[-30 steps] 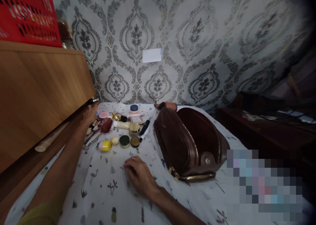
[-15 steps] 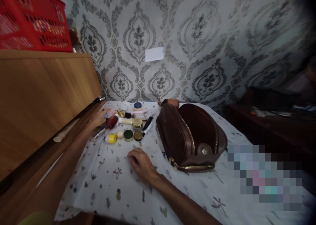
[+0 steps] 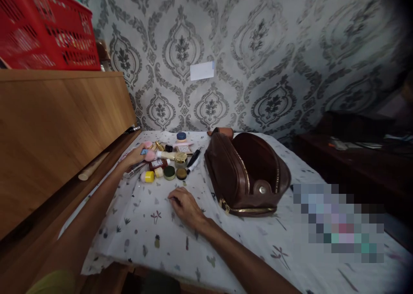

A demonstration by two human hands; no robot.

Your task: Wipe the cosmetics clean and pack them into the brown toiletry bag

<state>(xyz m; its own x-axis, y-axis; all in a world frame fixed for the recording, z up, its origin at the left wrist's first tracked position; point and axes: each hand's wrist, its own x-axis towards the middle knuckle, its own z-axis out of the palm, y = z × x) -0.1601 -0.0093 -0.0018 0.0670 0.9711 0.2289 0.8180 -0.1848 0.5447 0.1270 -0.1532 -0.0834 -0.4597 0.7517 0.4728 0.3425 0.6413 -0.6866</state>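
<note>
Pink puff [image 3: 149, 155] among cosmetics [image 3: 169, 173] on the table [image 3: 155, 242], touched by the left hand [image 3: 135, 155], fingers curled, grip unclear; right hand [image 3: 185, 206] lies flat, empty, near a brown bag [image 3: 248, 173].

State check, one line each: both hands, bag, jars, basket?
left hand: fingers on a pink puff, grip unclear
right hand: palm down on the printed cloth, empty
brown leather bag: lying on its side, zip looks closed
gold-lidded jar: upright, lid on
blue-lidded jar: upright, lid on
red basket: upright on the wooden cabinet
</note>
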